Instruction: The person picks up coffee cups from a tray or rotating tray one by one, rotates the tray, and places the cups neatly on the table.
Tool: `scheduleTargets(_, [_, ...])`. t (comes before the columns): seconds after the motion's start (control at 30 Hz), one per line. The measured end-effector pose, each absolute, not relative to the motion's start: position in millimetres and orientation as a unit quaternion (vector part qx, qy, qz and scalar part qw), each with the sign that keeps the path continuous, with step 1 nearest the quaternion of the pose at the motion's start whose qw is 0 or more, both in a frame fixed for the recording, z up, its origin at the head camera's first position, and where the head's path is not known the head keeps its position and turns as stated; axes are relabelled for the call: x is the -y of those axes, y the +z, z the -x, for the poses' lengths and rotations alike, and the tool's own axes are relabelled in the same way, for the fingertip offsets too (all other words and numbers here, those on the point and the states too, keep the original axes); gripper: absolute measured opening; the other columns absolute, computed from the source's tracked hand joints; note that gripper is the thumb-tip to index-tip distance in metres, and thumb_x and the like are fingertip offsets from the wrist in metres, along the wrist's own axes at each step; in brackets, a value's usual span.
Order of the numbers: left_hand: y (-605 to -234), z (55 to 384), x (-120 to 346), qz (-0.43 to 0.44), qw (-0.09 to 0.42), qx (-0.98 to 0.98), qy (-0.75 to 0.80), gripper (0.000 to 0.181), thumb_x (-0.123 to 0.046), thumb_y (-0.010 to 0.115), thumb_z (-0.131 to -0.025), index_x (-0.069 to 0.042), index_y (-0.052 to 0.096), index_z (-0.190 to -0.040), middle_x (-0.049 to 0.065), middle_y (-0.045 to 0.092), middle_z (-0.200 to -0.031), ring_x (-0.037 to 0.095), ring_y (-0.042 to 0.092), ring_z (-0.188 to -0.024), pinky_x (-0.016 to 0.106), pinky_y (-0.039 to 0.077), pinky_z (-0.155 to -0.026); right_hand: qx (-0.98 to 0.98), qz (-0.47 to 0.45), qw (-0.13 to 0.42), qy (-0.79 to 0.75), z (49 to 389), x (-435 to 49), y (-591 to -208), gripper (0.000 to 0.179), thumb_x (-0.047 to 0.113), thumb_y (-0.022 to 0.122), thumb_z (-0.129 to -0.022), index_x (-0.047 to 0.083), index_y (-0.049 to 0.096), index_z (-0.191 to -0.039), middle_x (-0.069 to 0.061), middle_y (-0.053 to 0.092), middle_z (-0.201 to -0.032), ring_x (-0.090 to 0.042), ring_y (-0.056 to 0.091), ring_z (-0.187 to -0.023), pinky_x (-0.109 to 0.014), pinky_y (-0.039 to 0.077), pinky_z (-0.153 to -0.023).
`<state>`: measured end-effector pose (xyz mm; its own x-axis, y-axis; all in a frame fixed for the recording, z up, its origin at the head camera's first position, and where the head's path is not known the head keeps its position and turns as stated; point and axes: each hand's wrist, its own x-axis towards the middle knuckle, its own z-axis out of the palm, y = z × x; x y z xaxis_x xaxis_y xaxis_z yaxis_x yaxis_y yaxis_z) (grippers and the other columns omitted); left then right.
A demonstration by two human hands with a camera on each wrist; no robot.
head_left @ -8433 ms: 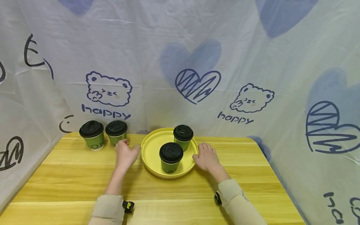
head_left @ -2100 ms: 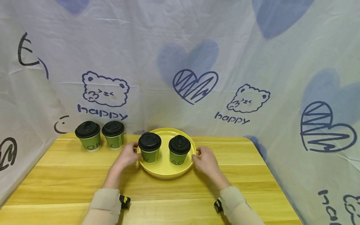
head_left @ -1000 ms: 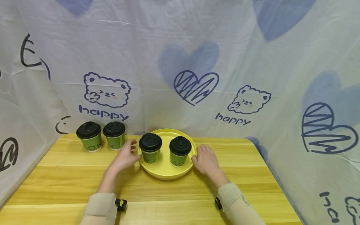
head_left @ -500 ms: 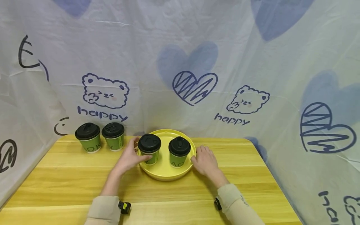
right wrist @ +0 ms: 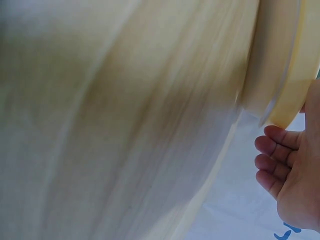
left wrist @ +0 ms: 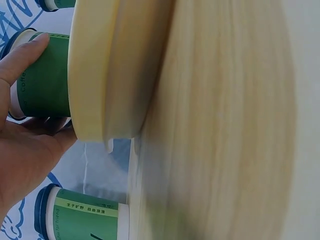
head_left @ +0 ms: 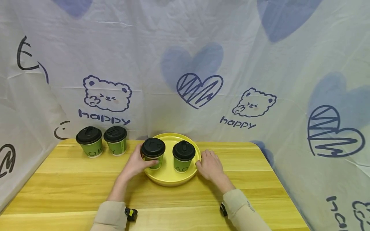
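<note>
My left hand (head_left: 136, 163) grips a green paper coffee cup (left wrist: 47, 75) with a black lid, its thumb across the near side. That cup stands at the left of a round yellow tray (head_left: 166, 178) with a raised rim. On the tray's right half stands a second green cup (head_left: 182, 164), also black-lidded, marked "AO". At the tray's right rim, my right hand (head_left: 211, 166) holds the edge between thumb and fingers. In the right wrist view, its fingertips (right wrist: 274, 131) are bent close under the rim; the thumb is hidden there.
Two more lidded cups stand on the wooden table (head_left: 162, 202) to the left: an "OK" cup (head_left: 92, 149) and another cup (head_left: 118, 147) beside it. A printed cloth (head_left: 150, 64) hangs close behind the table and along both sides.
Since the oldest frame the tray has turned clockwise, bringing its cups from front and back to left and right. My left hand has moved from the rim onto the left cup.
</note>
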<state>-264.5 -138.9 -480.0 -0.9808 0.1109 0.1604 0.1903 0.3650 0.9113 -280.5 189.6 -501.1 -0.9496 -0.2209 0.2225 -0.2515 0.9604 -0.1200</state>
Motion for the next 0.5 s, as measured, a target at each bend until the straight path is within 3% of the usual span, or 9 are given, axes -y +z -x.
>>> scheduleTargets(0.5, [-477.9,261.9,138.2,0.087,0.038,0.836,-0.54,0.093,-0.017,0.091,-0.08,0.009,0.035,-0.149,0.032,0.05,-0.144,0.047,0.049,-0.136,0.058,0.041,-0.115,0.982,-0.122,0.115,0.082,276.7,-188.0,-496.9,0.03,0.029,0.052,-0.097,0.002,0.061,-0.106,-0.011,0.056,-0.102,-0.031,0.052,-0.099,-0.045,0.047,-0.086])
